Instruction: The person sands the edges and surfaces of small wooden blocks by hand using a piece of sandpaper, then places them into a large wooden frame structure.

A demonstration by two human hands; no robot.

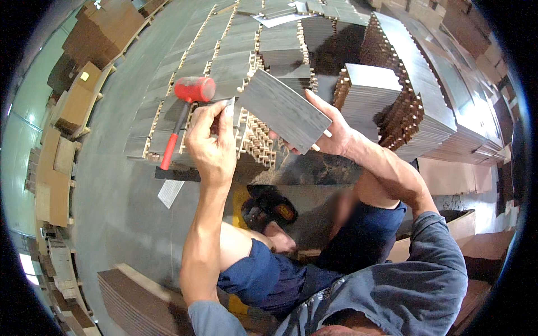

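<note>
My right hand (335, 127) grips a grey wood-grain panel (284, 111) by its right end, thumb along the upper edge. Pale wooden dowels (327, 133) stick out of the panel's right end, and another pale tip shows at its upper left corner. Just left of the panel, my left hand (212, 143) is closed in a pinch on a small, thin greyish piece (230, 104), too small to name. A mallet with a red head (194, 89) and a black and red handle lies beside that hand on rows of stacked grey panels (162, 120).
Stacks of grey panels (372, 84) rise at the right, one with brown edges. A white sheet (280, 21) lies on the far rows. Cartons (84, 103) on pallets line the left side. Brown boards (140, 302) lie at the lower left. My sandalled foot (274, 210) is below the work.
</note>
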